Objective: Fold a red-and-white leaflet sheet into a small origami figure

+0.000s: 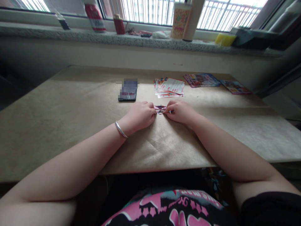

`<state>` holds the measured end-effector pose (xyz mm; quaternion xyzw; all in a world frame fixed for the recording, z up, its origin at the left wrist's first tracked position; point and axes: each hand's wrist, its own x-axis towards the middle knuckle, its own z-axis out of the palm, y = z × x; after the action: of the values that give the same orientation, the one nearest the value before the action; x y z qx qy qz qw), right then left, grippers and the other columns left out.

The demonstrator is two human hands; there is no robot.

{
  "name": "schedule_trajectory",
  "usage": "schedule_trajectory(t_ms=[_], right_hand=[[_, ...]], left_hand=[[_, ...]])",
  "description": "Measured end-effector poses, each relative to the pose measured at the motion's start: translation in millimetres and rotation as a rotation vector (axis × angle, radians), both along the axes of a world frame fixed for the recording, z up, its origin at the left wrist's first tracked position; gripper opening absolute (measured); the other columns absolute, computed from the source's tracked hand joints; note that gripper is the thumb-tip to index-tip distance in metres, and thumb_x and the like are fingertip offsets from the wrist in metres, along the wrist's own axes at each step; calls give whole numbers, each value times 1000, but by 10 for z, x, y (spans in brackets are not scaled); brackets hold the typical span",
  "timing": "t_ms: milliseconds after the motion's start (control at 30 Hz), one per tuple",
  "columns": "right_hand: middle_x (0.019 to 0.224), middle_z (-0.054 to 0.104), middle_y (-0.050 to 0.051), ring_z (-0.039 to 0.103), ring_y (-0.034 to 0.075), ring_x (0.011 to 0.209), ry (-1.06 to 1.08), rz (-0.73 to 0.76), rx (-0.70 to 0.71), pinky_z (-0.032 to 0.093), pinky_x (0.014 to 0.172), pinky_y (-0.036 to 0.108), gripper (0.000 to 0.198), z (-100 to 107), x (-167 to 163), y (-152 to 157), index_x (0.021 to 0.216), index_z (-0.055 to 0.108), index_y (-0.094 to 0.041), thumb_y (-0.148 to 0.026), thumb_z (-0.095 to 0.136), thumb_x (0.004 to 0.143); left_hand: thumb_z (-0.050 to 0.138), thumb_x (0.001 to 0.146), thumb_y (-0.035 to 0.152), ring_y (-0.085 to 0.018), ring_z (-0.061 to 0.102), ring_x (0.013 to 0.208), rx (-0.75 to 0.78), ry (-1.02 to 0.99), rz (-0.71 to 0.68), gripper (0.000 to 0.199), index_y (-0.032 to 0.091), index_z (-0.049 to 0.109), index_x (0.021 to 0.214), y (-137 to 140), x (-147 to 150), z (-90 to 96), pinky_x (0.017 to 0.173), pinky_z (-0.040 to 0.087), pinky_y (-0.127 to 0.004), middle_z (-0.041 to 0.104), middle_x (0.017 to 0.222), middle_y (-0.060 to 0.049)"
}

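Observation:
A small piece of folded, printed paper [160, 108] with pink and dark patches lies on the table, between my two hands. My left hand [143, 114], with a silver bangle at the wrist, grips its left end with curled fingers. On the other end, my right hand [179, 111] pinches the paper between thumb and fingers. Just beyond it lies a fanned stack of white and red printed sheets [170, 86]. A dark phone [129, 90], partly blurred by pixels, rests beyond my left hand.
Colourful printed leaflets [202, 80] and another leaflet pile [235, 87] lie at the table's back right. The beige table [70, 116] ends at a wall below a granite sill [131, 40]. On the sill stand a red bottle [95, 17], a patterned cup [180, 20] and a yellow item [225, 40].

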<state>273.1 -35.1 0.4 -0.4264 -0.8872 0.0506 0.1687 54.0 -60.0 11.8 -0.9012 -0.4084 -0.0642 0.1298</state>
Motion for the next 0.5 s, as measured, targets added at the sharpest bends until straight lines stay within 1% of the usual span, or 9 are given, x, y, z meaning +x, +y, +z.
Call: schedule_trajectory(t_ms=[133, 233, 333, 500], right_hand=[[93, 74, 4, 65, 18, 84, -5, 30, -13, 47, 78, 29, 19, -13, 16, 32, 92, 81, -25, -25, 63, 83], [92, 74, 4, 65, 17, 83, 7, 56, -24, 48, 78, 28, 20, -17, 51, 56, 93, 81, -24, -23, 64, 83], [92, 74, 4, 65, 17, 82, 9, 56, -20, 48, 77, 28, 19, -11, 72, 58, 93, 81, -24, -23, 65, 83], [96, 74, 4, 66, 17, 83, -34, 60, -21, 47, 74, 28, 19, 22, 90, 43, 92, 81, -25, -24, 63, 84]], left_hand=[[47, 92, 25, -20, 64, 83, -6, -22, -13, 30, 19, 77, 94, 30, -31, -19, 71, 47, -31, 69, 92, -8], [47, 93, 26, -18, 64, 80, -34, -52, 2, 31, 22, 78, 94, 47, -89, -22, 69, 47, -29, 70, 94, -6], [48, 93, 27, -19, 65, 80, -38, -44, 17, 31, 24, 78, 92, 45, -121, -7, 67, 46, -29, 70, 94, -5], [45, 94, 26, -20, 64, 77, -25, 16, 17, 33, 19, 77, 88, 4, -88, 43, 64, 45, -31, 69, 90, -7]])
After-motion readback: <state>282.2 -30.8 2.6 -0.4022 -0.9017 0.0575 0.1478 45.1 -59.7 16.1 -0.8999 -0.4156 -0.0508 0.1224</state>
